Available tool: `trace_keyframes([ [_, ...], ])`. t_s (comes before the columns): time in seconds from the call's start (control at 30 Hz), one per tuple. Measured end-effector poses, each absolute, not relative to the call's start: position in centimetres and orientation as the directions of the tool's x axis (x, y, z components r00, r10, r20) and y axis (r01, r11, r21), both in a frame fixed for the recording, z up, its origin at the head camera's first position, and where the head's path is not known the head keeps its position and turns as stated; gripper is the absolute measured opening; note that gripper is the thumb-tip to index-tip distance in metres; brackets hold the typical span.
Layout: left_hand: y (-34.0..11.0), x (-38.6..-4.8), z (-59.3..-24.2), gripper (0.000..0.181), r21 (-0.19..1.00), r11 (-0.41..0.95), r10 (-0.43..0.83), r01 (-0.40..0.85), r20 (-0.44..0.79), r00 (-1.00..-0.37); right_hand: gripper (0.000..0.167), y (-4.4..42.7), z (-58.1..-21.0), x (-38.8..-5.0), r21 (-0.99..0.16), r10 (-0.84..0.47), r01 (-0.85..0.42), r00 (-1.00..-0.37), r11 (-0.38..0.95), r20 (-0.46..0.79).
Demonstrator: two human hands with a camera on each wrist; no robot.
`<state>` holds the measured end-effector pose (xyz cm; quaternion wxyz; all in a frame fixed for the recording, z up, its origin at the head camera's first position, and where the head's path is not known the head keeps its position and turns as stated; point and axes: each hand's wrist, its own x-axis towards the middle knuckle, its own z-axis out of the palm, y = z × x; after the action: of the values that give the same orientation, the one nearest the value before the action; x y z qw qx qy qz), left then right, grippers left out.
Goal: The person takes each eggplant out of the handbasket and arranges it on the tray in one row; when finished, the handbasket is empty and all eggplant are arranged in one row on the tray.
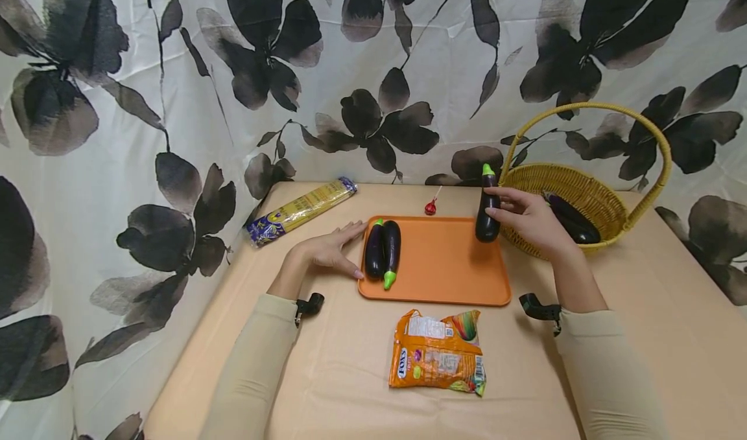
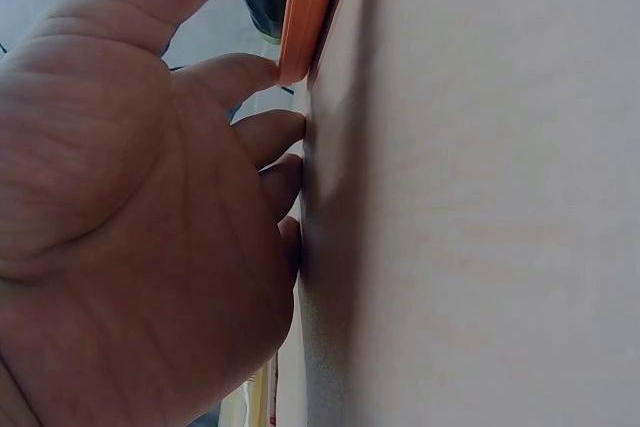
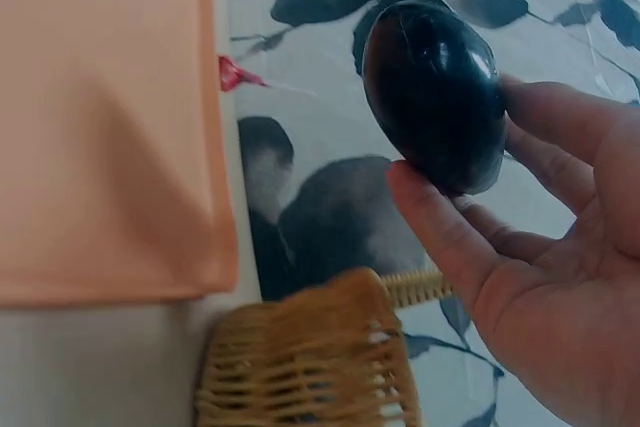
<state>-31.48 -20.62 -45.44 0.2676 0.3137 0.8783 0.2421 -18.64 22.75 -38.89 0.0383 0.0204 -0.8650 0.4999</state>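
An eggplant [image 1: 487, 210] with a bright green stem is pinched upright between the thumb and fingers of my right hand [image 1: 533, 223], above the right end of the orange tray [image 1: 440, 258]. In the right wrist view the rounded dark end of that eggplant [image 3: 435, 97] faces the camera. Two more eggplants lie side by side at the tray's left end, the left one [image 1: 373, 251] with its stem pointing away, the right one [image 1: 392, 249] with its stem toward me. My left hand [image 1: 332, 252] touches the tray's left edge with spread fingers.
A yellow wicker basket [image 1: 615, 223] with a tall handle stands right of the tray, holding another eggplant [image 1: 572, 218]. A red lollipop [image 1: 430, 207] lies behind the tray. The yellow noodle packet [image 1: 303, 210] is at back left. Nearest me lies an orange candy bag [image 1: 438, 352].
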Motion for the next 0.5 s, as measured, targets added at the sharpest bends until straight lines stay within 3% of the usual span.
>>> trace_keyframes([
  [0.5, -20.5, -31.6, -45.6, 0.134, 0.599, 0.681, 0.685, 0.422, -0.318, -0.656, 0.051, 19.8, -40.9, -20.2, -0.887, -0.151, -0.099, -0.988, 0.45, 0.034],
])
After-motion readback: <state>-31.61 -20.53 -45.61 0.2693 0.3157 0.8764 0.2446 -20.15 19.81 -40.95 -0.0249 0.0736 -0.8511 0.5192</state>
